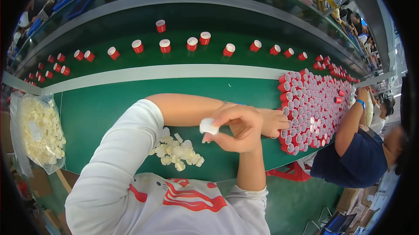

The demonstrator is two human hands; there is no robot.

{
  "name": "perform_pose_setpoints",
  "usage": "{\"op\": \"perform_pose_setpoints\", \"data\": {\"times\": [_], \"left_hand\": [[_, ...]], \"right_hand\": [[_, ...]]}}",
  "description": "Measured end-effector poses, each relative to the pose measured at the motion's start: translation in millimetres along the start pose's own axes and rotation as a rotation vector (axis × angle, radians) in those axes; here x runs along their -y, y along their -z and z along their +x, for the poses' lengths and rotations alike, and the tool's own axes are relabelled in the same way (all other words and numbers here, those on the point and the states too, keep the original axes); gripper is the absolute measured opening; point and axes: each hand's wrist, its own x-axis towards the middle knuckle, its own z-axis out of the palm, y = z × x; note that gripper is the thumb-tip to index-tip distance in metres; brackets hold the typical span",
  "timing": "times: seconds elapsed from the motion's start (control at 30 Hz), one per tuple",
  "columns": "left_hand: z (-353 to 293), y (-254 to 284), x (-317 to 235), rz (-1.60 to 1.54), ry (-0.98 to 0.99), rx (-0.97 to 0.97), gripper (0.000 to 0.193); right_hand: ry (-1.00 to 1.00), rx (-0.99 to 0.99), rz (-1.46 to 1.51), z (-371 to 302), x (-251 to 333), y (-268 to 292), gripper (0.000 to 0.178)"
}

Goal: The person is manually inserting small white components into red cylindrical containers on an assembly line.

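Observation:
In a pinch between thumb and fingers, my right hand holds a small white plastic piece above the green bench. My left forearm crosses beneath it toward the right. At the left edge of a dense block of red cups with white insides, my left hand has its fingers curled against a cup; my right hand hides part of it. Loose white plastic pieces lie in a small heap on the bench, close to my body.
A clear bag of white pieces sits at the bench's left end. Red cups stand spaced along the green strip behind a pale rail. At right, a co-worker in a dark shirt reaches toward the cups, near a red stool.

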Motion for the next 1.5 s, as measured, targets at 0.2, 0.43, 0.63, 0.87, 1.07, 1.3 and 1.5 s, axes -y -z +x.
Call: {"op": "perform_pose_setpoints", "data": {"times": [0.2, 0.43, 0.63, 0.87, 1.07, 1.3, 1.5], "left_hand": [[-63.9, 59.1, 5.2, -0.732, 0.498, -0.259, 0.019], [-138.4, 103.6, -9.9, -0.542, 0.956, -0.510, 0.029], [-141.1, 100.1, -12.8, -0.431, 1.002, -0.501, 0.036], [-144.2, 96.0, -13.4, -0.263, 0.930, -0.498, 0.035], [-142.7, 90.4, -11.3, -0.172, 0.816, -0.469, 0.032], [-143.1, 88.3, -14.0, -0.224, 0.806, -0.418, 0.034], [-146.1, 89.4, -14.0, -0.220, 0.730, -0.346, 0.032]], "right_hand": [[-0.182, -0.205, 0.121, 4.2, 6.5, -1.2, 0.024], [-0.187, -0.606, -0.302, 14.6, -19.7, 36.5, 0.014], [-0.378, -0.794, -0.292, 13.0, -35.6, 55.4, 0.013], [-0.326, -0.855, -0.492, 9.8, -63.1, 51.1, 0.015], [-0.485, -0.782, -0.744, 14.7, -59.4, 53.9, 0.022], [-0.572, -0.703, -0.764, 13.0, -51.2, 47.7, 0.022], [-0.497, -0.418, -1.126, 12.9, -39.6, 55.7, 0.022]]}}
